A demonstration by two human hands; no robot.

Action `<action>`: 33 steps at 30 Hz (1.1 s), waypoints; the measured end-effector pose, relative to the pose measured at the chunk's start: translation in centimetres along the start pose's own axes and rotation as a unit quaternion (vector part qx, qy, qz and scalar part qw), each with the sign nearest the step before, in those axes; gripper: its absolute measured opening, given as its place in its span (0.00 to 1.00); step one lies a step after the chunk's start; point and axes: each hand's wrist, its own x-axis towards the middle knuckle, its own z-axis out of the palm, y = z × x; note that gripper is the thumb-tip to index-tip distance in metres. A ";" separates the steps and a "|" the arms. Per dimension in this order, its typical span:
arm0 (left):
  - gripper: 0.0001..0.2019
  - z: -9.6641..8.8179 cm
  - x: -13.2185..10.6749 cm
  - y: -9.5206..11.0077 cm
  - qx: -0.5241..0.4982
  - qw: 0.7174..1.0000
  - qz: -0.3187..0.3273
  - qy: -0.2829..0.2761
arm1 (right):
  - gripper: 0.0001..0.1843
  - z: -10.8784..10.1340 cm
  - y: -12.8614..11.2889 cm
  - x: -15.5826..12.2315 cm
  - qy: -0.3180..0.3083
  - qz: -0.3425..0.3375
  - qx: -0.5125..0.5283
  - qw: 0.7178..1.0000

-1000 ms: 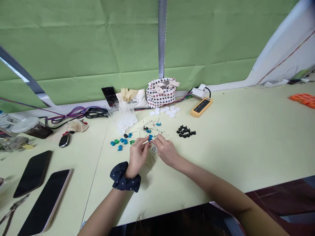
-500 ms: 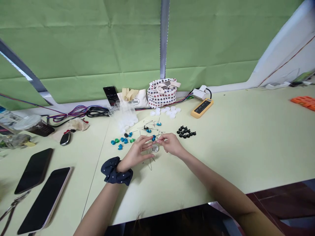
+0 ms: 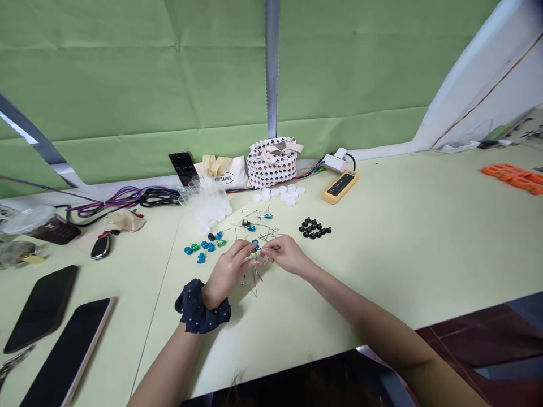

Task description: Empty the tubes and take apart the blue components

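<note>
My left hand (image 3: 231, 267), with a dark dotted scrunchie (image 3: 199, 306) on its wrist, pinches a small blue bead (image 3: 255, 245) together with a thin metal wire. My right hand (image 3: 286, 254) faces it, fingertips closed on the other end of the same wire. Both hands hover just above the pale green table (image 3: 382, 254). Below them lie a bent wire piece (image 3: 253, 282) and a small white cap, mostly hidden. Loose blue and green beads (image 3: 203, 247) lie to the left, more wire pins (image 3: 254, 220) just beyond the hands, and black beads (image 3: 314, 228) to the right.
White caps (image 3: 278, 194), clear plastic tubes (image 3: 206, 200), a patterned pouch (image 3: 271, 161), a cloth bag and an orange power strip (image 3: 340, 185) stand at the back. Two phones (image 3: 55, 333), a car key (image 3: 100, 246) and cables (image 3: 127, 198) lie left. Orange trays (image 3: 511, 175) sit far right.
Both hands stay together on the bead and wire, and the left fingers have closed more tightly round it. The camera has shifted slightly, so the scene sits a little further left.
</note>
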 end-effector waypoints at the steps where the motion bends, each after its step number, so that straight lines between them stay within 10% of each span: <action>1: 0.15 0.0 0.0 0.0 -0.002 1.000 -0.003 0.015 | 0.10 0.2 -0.3 -0.3 0.018 -0.022 -0.040 0.999; 11: 0.10 0.6 0.2 0.5 -0.112 0.981 -0.131 0.090 | 0.15 1.7 -0.6 -1.2 0.051 -0.167 -0.170 0.970; 22: 0.15 0.5 -0.2 0.6 -0.323 0.928 -0.136 0.128 | 0.19 1.3 -1.1 -1.2 -0.174 -0.008 0.205 0.963; 28: 0.18 0.6 0.6 1.2 -0.381 0.880 -0.264 0.104 | 0.14 1.9 -0.5 -1.3 -0.079 -0.121 0.024 0.989; 33: 0.16 0.8 0.7 1.1 -0.357 0.874 -0.324 0.069 | 0.13 1.6 0.7 -0.6 0.031 -0.257 -0.242 0.935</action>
